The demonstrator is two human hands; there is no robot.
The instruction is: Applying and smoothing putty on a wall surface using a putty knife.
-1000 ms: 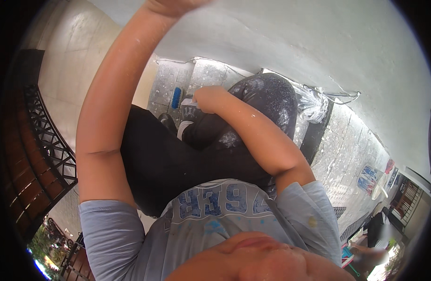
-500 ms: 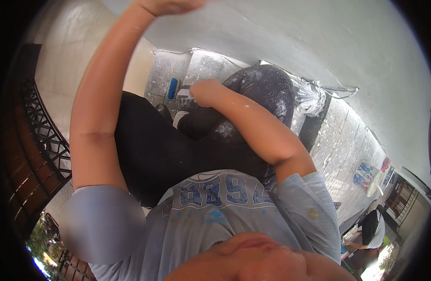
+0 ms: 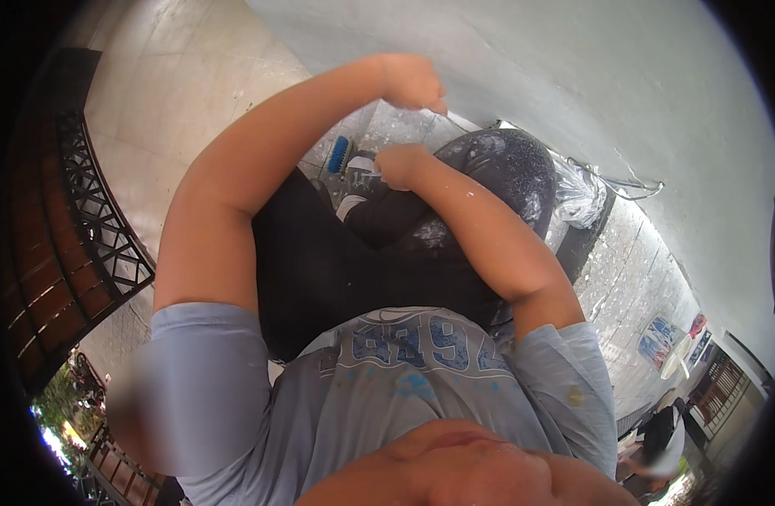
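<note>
My left hand [image 3: 414,83] is raised beside the grey wall [image 3: 564,76], its fingers curled closed. Whatever it may grip is hidden. Lower down, my right hand [image 3: 402,164] is closed in front of my dark shoe [image 3: 364,173], near my bent knee. Its fingers are bunched and mostly turned out of sight, so I cannot make out anything in them. A brush with blue bristles [image 3: 339,155] lies just left of the shoe. White powdery marks cover my dark trouser knee [image 3: 509,173].
Clear plastic wrapping [image 3: 579,196] and a thin cable [image 3: 632,181] run along the wall's foot. White splashes spot the grey floor [image 3: 611,261]. A printed sack [image 3: 657,340] lies farther right, and another person [image 3: 664,438] is behind it. A black lattice railing [image 3: 105,219] borders the left.
My left hand has swept right and down along the wall, coming nearer my right hand. The right hand stays close to the shoe. The whole view has shifted slightly.
</note>
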